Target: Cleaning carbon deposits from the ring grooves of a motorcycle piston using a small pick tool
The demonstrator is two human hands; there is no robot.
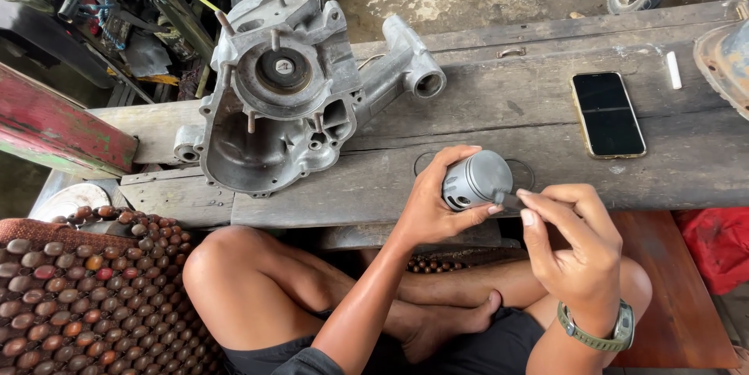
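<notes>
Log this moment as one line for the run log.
left hand: holds grey piston | right hand: fingers pinch small part at piston's side | engine crankcase, phone: on wooden bench

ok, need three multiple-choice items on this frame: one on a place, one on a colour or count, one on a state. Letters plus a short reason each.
1. Where does the smartphone lie?
A. On the wooden bench, right of the engine crankcase
B. On the person's lap
C. Inside the crankcase

2. What colour is the watch strap on the right wrist?
A. Red
B. Olive green
C. White

3. What is the state of the piston?
A. Lying alone on the bench
B. Bolted into the crankcase
C. Held in the left hand, with the right hand pressing a small part at its side

Answers:
1. A: the phone rests flat, screen dark, on the planks, apart from the casing.
2. B: the band shows green at the wrist.
3. C: left-hand fingers wrap the grey piston above the bench edge, right fingertips meet it.
</notes>
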